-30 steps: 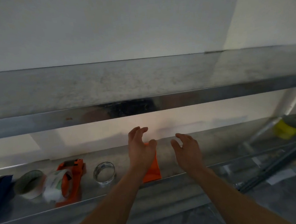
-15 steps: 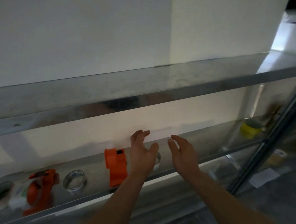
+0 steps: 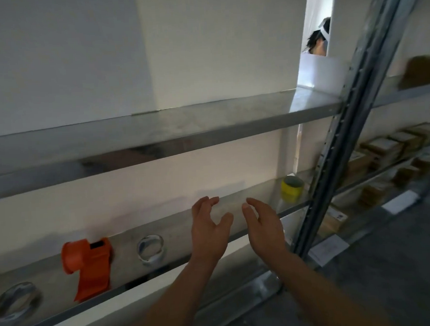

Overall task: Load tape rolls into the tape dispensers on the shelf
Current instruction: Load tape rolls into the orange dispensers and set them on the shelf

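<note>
An orange tape dispenser (image 3: 89,265) stands on the lower metal shelf (image 3: 253,226) at the left, with no roll visible in it. A clear tape roll (image 3: 150,248) lies to its right and another clear roll (image 3: 14,301) at the far left. A yellow tape roll (image 3: 292,188) sits at the shelf's right end. My left hand (image 3: 209,232) and my right hand (image 3: 265,229) hover over the shelf's front edge, between the clear roll and the yellow roll. Both are empty with fingers spread.
An upper metal shelf (image 3: 157,136) runs above the hands. A slanted metal upright (image 3: 343,134) stands at the right, with cardboard boxes (image 3: 384,150) on shelves beyond it. A person's head shows through a gap at the upper right (image 3: 318,39).
The view has swung right along the shelf. The dispenser and clear rolls have slid to the left of the frame and the yellow roll has come closer. Both hands stayed empty.
</note>
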`<move>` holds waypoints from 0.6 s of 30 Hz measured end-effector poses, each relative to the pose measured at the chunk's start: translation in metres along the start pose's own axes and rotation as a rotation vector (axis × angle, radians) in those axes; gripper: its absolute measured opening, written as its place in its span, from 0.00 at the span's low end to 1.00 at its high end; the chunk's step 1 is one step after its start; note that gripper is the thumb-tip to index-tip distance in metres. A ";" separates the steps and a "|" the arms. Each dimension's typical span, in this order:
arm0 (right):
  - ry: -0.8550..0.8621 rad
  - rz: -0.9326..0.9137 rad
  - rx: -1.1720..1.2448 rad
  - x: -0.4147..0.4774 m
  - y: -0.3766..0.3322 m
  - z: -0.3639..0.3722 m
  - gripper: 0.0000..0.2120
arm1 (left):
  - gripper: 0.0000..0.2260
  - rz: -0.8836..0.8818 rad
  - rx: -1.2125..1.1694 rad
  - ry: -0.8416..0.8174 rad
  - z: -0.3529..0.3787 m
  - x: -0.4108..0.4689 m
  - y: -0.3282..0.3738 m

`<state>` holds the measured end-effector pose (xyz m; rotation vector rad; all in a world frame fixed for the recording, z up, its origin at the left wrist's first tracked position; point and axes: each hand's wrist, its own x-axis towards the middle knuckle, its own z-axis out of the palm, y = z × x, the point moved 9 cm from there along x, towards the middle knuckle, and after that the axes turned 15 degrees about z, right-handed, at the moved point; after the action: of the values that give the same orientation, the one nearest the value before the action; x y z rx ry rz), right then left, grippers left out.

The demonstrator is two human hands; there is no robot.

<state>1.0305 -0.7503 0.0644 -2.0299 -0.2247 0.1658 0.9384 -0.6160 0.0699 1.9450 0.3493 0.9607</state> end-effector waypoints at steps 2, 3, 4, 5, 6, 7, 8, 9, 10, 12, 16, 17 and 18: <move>0.026 0.011 -0.003 0.012 0.007 -0.015 0.19 | 0.16 0.008 -0.037 -0.024 0.022 0.005 0.005; 0.036 0.022 -0.005 0.018 0.011 -0.022 0.19 | 0.16 0.012 -0.049 -0.037 0.032 0.008 0.006; 0.048 0.033 -0.008 0.024 0.014 -0.028 0.20 | 0.16 0.016 -0.058 -0.047 0.042 0.011 0.006; 0.062 0.041 -0.011 0.031 0.018 -0.033 0.20 | 0.16 0.016 -0.065 -0.057 0.052 0.015 0.006; 0.075 0.049 -0.015 0.037 0.021 -0.038 0.20 | 0.16 0.018 -0.067 -0.066 0.060 0.020 0.005; 0.089 0.052 -0.017 0.044 0.023 -0.042 0.21 | 0.17 0.022 -0.070 -0.075 0.069 0.025 0.003; 0.105 0.054 -0.019 0.050 0.025 -0.047 0.22 | 0.17 0.027 -0.076 -0.087 0.078 0.030 0.001; 0.119 0.059 -0.020 0.058 0.028 -0.051 0.23 | 0.17 0.032 -0.080 -0.100 0.087 0.036 -0.001; 0.130 0.071 -0.025 0.065 0.030 -0.055 0.23 | 0.17 0.037 -0.082 -0.114 0.096 0.042 -0.002; 0.148 0.093 -0.032 0.079 0.035 -0.062 0.21 | 0.16 0.044 -0.102 -0.128 0.112 0.054 -0.005; 0.200 0.133 -0.027 0.102 0.043 -0.072 0.20 | 0.16 0.039 -0.148 -0.155 0.140 0.073 -0.016; 0.216 0.138 -0.021 0.105 0.043 -0.074 0.18 | 0.15 0.042 -0.157 -0.164 0.145 0.077 -0.019; 0.226 0.142 -0.019 0.108 0.045 -0.075 0.16 | 0.15 0.045 -0.155 -0.175 0.150 0.080 -0.021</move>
<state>1.1559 -0.8100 0.0562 -2.0643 0.0598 0.0221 1.1052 -0.6486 0.0487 1.8847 0.1273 0.8143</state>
